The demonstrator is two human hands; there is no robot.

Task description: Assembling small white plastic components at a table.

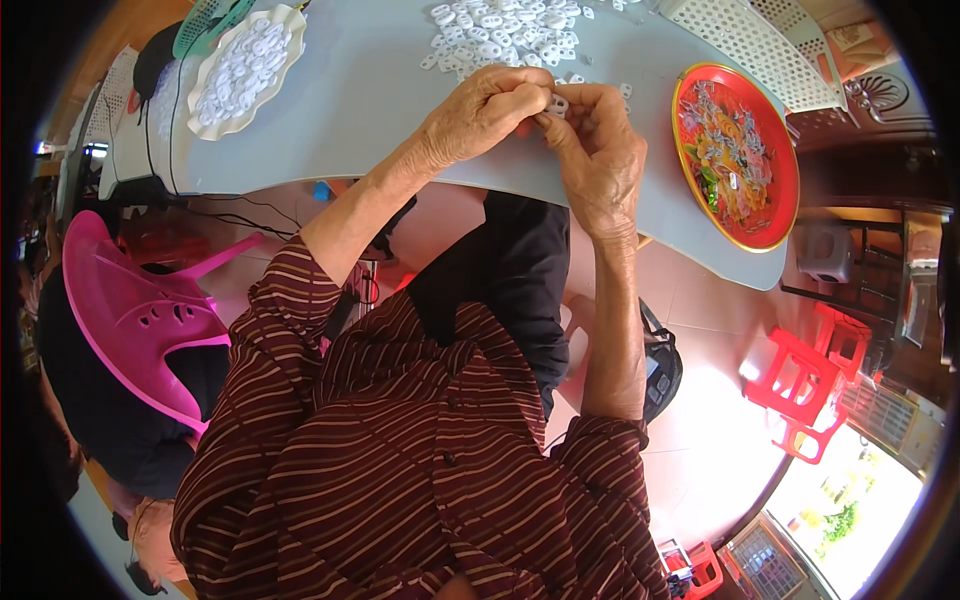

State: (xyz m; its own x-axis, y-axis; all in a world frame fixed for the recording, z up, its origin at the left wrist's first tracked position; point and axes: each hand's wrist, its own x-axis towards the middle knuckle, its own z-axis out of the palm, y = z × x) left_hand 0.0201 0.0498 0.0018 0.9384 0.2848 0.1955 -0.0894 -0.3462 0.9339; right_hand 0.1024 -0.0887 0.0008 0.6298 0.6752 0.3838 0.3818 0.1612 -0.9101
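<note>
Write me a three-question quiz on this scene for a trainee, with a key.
1. True or false: the red tray lies to the left of the white dish.
2. Which of these is between the fingers of the right hand?
A) a red stool
B) a small white piece
C) a black bag
3. Fill in: the loose white pile beyond the hands lies on the ____.

Key: 1. False, it lies to the right. 2. B. 3. Table.
</note>
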